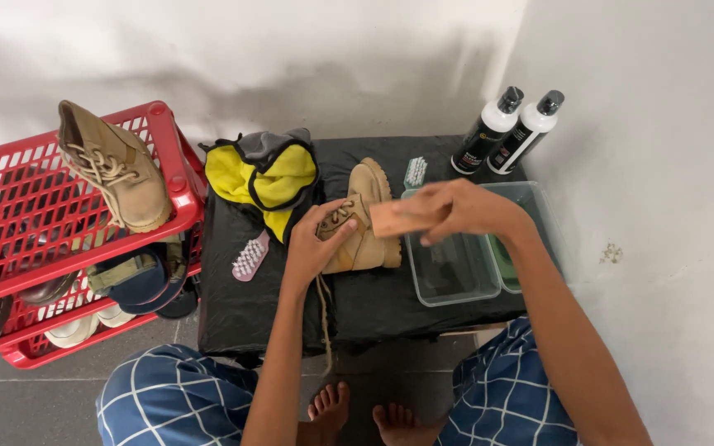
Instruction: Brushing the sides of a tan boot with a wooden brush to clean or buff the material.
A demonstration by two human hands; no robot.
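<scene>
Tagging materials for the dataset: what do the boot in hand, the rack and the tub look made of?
Boot: tan suede or nubuck, going by its matte, napped look.
Rack: red moulded plastic, glossy lattice.
Tub: clear plastic, see-through walls.
Block in the right hand: tan, maybe wood; cannot tell.

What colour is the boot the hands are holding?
The boot is tan, with matching laces; the head view shows it.

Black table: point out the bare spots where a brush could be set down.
Black table: bare along the near edge below the tan boot, and left of the pink brush. Crowded at the back: yellow cloth, small brush, clear tub, two bottles.
</scene>
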